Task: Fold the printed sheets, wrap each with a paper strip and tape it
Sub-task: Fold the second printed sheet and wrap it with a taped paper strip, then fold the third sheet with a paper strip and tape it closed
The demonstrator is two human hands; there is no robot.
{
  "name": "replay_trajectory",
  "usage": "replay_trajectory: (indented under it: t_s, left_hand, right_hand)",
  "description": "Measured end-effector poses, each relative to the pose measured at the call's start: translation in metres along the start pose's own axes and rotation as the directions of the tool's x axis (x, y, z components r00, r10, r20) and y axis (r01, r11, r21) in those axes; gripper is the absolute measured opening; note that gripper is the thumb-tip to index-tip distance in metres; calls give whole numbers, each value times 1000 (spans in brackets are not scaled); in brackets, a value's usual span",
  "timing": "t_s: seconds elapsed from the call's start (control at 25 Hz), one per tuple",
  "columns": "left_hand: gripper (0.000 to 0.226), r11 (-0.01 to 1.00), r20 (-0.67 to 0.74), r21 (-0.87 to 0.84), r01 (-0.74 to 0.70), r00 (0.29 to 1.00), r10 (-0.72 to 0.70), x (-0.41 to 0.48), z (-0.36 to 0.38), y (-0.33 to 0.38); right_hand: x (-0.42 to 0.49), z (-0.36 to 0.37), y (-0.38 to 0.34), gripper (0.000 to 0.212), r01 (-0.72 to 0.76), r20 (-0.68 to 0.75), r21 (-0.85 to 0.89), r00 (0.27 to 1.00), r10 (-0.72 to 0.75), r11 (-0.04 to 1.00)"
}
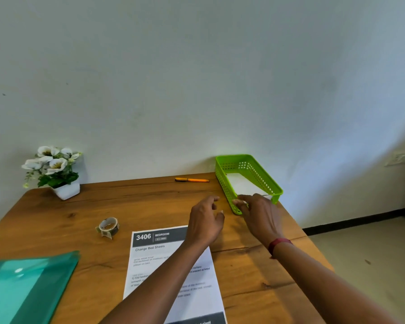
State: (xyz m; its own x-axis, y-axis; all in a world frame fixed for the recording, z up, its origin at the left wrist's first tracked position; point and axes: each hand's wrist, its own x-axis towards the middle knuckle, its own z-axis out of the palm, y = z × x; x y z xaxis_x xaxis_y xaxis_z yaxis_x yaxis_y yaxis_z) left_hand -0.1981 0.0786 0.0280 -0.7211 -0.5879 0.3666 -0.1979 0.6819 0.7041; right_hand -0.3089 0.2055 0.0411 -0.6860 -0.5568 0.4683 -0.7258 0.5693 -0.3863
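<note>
Right hand (pixel 260 218), nearer of the 2, sits at the near corner of the basket (pixel 255 164), grip impossible to tell, with the strip paper (pixel 241 183) just beyond it, long axis toward the wall; left hand (pixel 205 220) hovers loosely spread, sheet (pixel 154 260) flat beneath its forearm.

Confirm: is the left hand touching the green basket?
Apart. Head view shows bare table between the left hand and the green basket.

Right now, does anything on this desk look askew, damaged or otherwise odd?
Minor only. The small clear tape roll looks squashed, a loose end trailing on the wooden table. The green plastic mesh basket sits skewed to the table's edges, near the right side. Nothing spilled.
</note>
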Motion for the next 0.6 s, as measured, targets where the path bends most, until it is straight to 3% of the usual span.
replay_trajectory:
  t_s: [0.2,0.36,0.6]
  left_hand:
    - [48,992,61,104,-72,996,66,-50,-45,-31]
    - [38,971,80,220,-90,994,74,-96,-85,-64]
    - [33,957,4,288,29,999,-32,-152,-135,-113]
  right_hand:
    - [-54,12,-48,32,158,-10,51,988,-157,986]
    - [-91,24,-78,31,205,-6,109,979,-205,973]
    - [-141,47,-102,26,245,85,135,963,-257,960]
